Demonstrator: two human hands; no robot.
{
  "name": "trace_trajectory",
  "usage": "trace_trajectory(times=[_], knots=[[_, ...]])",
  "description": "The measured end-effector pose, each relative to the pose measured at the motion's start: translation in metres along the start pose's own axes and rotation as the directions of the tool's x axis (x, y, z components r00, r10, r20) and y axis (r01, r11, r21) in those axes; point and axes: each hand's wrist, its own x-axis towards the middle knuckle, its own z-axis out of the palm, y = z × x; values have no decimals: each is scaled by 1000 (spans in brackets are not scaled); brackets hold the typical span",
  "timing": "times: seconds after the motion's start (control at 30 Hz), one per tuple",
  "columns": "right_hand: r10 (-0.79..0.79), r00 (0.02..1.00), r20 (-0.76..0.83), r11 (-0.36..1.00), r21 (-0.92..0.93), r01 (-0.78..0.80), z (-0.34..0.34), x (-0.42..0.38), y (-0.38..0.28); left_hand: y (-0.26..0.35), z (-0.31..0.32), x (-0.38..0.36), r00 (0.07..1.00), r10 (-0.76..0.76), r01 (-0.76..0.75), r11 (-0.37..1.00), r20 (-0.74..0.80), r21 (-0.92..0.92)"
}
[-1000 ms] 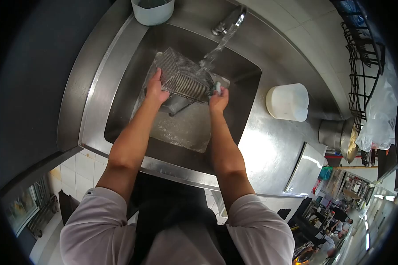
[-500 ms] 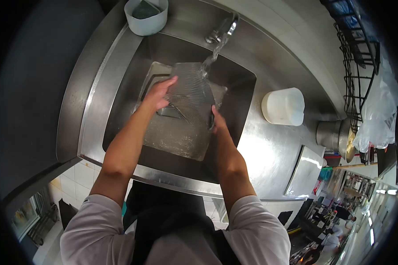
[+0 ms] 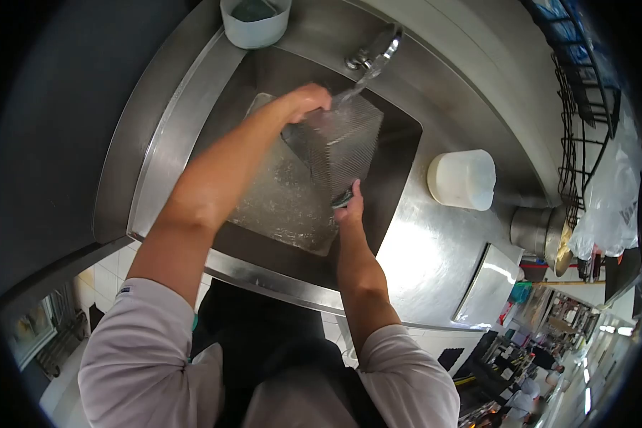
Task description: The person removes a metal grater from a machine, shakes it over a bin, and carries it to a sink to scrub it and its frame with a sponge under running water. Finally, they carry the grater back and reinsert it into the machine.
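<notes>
A thin, see-through grey panel with fine ridges, like a mesh filter [image 3: 353, 139], is held tilted over the sink. My left hand [image 3: 309, 102] is closed at its upper left edge, close to the running water. At the panel's lower end, my right hand [image 3: 351, 205] grips it, with a small dark object at the fingers that I cannot make out. Water from the faucet [image 3: 389, 48] runs onto the panel's upper part. Under it in the steel sink [image 3: 214, 128] lies a large, wet, pale rectangular piece [image 3: 278, 207], partly covered by the panel and my left arm.
A white tub [image 3: 257, 27] with a dark green pad [image 3: 255, 8] stands at the sink's upper left corner. On the right counter are a white container [image 3: 462, 180] and a flat metal sheet [image 3: 487, 285]. A black wire rack [image 3: 581, 107] hangs at right; people appear far off.
My left hand has moved up and right to the panel's upper edge. The panel has turned and shifted right, and the stream now hits it at a different spot.
</notes>
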Motion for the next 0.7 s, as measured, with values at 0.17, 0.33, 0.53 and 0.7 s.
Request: trace_trajectory(times=[0.17, 0.33, 0.53, 0.7], knots=[[-294, 953, -69, 908, -331, 256, 16, 3, -23, -35, -31, -45, 965, 10, 0, 999, -263, 37], [-482, 850, 212, 572, -659, 489, 77, -14, -44, -87, -46, -93, 848, -142, -1, 963, -510, -269], [-449, 585, 676, -332, -734, 592, 217, -53, -72, -152, -51, -131, 795, 18, -216, 943, -607, -254], [151, 791, 593, -161, -774, 612, 271, -10, -73, -140, -23, -163, 800, 368, -124, 874, -474, 470]])
